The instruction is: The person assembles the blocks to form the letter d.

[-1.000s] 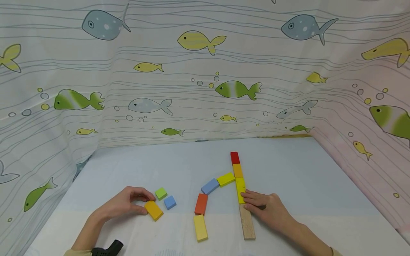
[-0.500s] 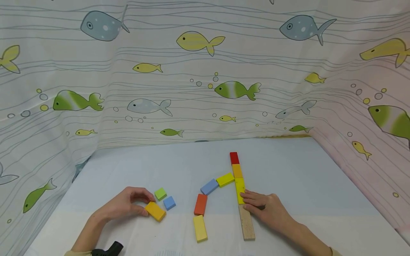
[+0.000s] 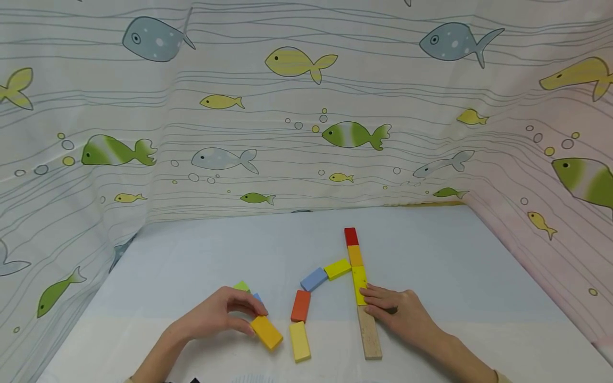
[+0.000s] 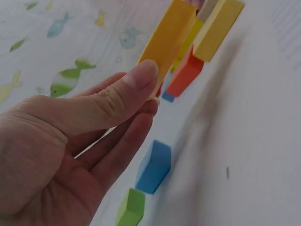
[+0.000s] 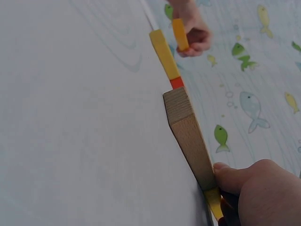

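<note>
My left hand (image 3: pixel 217 316) pinches an orange-yellow block (image 3: pixel 267 333) between thumb and fingertips; in the left wrist view the block (image 4: pixel 170 35) is held above the table. It is just left of a pale yellow block (image 3: pixel 300 342). Behind the hand, a green block (image 3: pixel 242 286) and a blue block (image 3: pixel 257 298) are partly hidden. My right hand (image 3: pixel 404 314) rests beside a straight row, its fingertips on the bright yellow block (image 3: pixel 359 282) and its thumb at the plain wooden block (image 3: pixel 369 335).
The row continues away with an orange block (image 3: pixel 355 256) and a red block (image 3: pixel 351 236). A curved line joins its side: a yellow block (image 3: pixel 338 268), a blue-purple block (image 3: pixel 314 279) and a red-orange block (image 3: pixel 300 306). A fish-print cloth (image 3: pixel 287 127) stands around the white table (image 3: pixel 431 255).
My left hand has carried the orange-yellow block rightward and nearer, from beside the small green and blue blocks to the pale yellow block. My right hand has stayed in place.
</note>
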A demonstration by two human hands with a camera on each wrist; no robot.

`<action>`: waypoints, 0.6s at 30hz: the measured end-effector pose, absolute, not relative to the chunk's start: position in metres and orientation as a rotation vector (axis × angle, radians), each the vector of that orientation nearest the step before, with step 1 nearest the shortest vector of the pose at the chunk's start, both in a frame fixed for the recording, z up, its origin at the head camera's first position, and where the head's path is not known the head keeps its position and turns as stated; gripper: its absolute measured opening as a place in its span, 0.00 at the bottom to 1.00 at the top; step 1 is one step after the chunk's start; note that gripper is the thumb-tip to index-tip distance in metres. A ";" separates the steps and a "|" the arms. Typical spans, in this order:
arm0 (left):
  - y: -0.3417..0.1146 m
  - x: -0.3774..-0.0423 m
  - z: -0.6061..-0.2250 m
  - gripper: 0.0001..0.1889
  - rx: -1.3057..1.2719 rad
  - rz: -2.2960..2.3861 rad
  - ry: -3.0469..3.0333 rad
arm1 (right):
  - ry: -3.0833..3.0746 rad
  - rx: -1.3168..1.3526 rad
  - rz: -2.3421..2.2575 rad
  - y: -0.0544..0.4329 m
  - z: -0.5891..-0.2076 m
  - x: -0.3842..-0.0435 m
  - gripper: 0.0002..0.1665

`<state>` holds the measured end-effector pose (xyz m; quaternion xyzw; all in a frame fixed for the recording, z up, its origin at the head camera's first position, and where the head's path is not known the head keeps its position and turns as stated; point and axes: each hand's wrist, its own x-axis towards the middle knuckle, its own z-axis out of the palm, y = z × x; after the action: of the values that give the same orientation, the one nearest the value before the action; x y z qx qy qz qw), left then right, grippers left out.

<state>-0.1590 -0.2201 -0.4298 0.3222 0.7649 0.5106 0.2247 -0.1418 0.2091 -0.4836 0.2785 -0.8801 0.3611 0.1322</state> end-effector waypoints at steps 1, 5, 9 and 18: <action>-0.216 -0.157 -0.430 0.17 0.897 1.413 2.105 | -2.559 0.806 1.048 0.209 -0.484 -0.142 0.17; -0.200 -0.150 -0.431 0.17 0.902 1.423 2.094 | -2.581 0.801 1.041 0.210 -0.483 -0.141 0.17; -0.186 -0.145 -0.434 0.16 0.910 1.425 2.095 | -2.594 0.802 1.046 0.210 -0.482 -0.141 0.16; -0.150 -0.130 -0.439 0.15 1.013 1.438 2.125 | -2.594 0.805 1.046 0.209 -0.480 -0.141 0.17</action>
<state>-0.1300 -0.1502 -0.4393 0.3605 0.7563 0.5118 0.1903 -0.1409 0.2094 -0.4799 0.2749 -0.8852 0.3571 0.1153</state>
